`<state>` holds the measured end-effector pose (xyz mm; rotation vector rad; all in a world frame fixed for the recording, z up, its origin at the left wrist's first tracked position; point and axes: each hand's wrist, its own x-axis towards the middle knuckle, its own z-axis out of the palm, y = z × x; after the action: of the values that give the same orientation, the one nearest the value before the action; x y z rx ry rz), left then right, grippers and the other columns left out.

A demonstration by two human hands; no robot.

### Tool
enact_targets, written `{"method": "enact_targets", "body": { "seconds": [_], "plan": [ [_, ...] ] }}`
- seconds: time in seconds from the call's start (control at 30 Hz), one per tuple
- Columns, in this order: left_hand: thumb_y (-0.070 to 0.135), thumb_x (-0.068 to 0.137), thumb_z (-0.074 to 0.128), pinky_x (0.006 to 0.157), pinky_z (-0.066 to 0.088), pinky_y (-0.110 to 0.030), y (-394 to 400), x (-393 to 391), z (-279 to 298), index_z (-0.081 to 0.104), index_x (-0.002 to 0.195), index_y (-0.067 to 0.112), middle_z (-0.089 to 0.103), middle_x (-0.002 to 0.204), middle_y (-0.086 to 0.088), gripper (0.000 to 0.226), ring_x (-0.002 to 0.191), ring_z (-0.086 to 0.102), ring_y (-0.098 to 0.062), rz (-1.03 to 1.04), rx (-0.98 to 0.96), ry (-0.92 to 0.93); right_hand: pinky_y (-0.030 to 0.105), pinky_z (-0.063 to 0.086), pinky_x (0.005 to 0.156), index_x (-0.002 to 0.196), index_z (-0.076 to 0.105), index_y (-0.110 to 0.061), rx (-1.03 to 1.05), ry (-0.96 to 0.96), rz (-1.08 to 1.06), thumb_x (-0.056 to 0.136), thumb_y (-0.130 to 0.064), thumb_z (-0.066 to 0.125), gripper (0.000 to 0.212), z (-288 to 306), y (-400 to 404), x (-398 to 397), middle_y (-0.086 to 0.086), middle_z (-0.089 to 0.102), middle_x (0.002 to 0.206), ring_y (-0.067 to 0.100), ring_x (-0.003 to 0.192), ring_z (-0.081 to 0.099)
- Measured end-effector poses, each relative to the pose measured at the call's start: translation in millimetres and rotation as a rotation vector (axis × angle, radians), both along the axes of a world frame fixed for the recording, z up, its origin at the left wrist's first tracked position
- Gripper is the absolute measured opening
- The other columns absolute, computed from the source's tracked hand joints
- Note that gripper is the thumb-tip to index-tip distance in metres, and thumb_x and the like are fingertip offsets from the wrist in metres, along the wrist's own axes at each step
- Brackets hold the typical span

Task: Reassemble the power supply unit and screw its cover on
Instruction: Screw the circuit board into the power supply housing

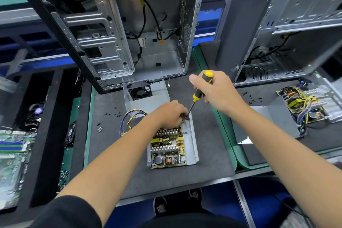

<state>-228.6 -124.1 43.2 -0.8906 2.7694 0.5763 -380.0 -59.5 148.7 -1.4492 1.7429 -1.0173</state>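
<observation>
PSU tray (192, 135) with exposed board (167, 149) sits mid-mat (111, 163), cover (146, 96) behind; likely rigid, sharp-edged, board fragile, so hold by walls; left hand (169, 114) pinches at far corner; right hand (212, 89) grips screwdriver (199, 94).

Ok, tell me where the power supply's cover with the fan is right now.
In the head view the cover stands on the dark mat at centre, just beyond the left hand, between the open power supply and the open computer case.
</observation>
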Motion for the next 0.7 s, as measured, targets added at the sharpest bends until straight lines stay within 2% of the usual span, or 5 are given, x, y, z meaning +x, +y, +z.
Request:
{"method": "enact_targets", "body": {
  "seconds": [0.2,0.27,0.43,0.57,0.7],
  "plan": [
    [0.020,0.087,0.055,0.081,0.030,-0.032,-10.8,0.7,-4.3,0.070,0.096,0.020,0.049,0.072,0.015,0.017,0.092,0.037,-0.017,0.066,0.148,0.036,0.019,0.045,0.046,0.075,0.056,0.002,0.040,-0.013,0.033,0.090,-0.037,0.060,0.041,-4.1,1.8,3.0,0.005,0.067,0.061,0.012,0.043,0.056],
    [0.031,0.088,0.060,0.083,0.030,-0.034,-11.9,0.6,-8.5,0.067,0.082,0.024,0.054,0.074,0.011,0.011,0.090,0.037,-0.017,0.047,0.155,0.032,0.017,0.044,0.044,0.076,0.057,0.002,0.061,0.009,0.054,0.089,-0.032,0.062,0.037,-7.4,2.8,5.2,0.009,0.068,0.063,0.010,0.043,0.059],
    [0.029,0.079,0.074,0.067,0.024,-0.029,-13.5,-1.1,-14.5,0.040,0.046,0.031,0.044,0.053,0.015,0.047,0.065,0.040,-0.008,0.085,0.172,0.080,0.031,0.052,0.049,0.075,0.057,-0.001,0.108,0.069,0.101,0.084,-0.021,0.062,0.023,-15.9,4.5,9.5,0.010,0.067,0.062,0.013,0.046,0.063],
    [0.019,0.077,0.074,0.051,0.031,-0.012,-16.4,-3.8,-19.6,0.049,0.049,0.036,0.050,0.050,0.019,0.041,0.055,0.050,0.002,0.140,0.287,0.090,0.043,0.056,0.056,0.075,0.056,-0.001,0.133,0.142,0.137,0.083,-0.018,0.060,0.019,-21.8,3.2,9.9,0.015,0.065,0.066,0.012,0.048,0.064],
    [0.017,0.079,0.074,0.057,0.037,-0.003,-20.7,-4.0,-21.7,0.057,0.057,0.038,0.058,0.060,0.022,0.034,0.058,0.052,0.011,0.186,0.409,0.108,0.048,0.055,0.060,0.076,0.055,-0.001,0.128,0.179,0.151,0.084,-0.019,0.061,0.021,-28.3,3.5,9.9,0.020,0.062,0.069,0.031,0.062,0.064]
  ]
}}
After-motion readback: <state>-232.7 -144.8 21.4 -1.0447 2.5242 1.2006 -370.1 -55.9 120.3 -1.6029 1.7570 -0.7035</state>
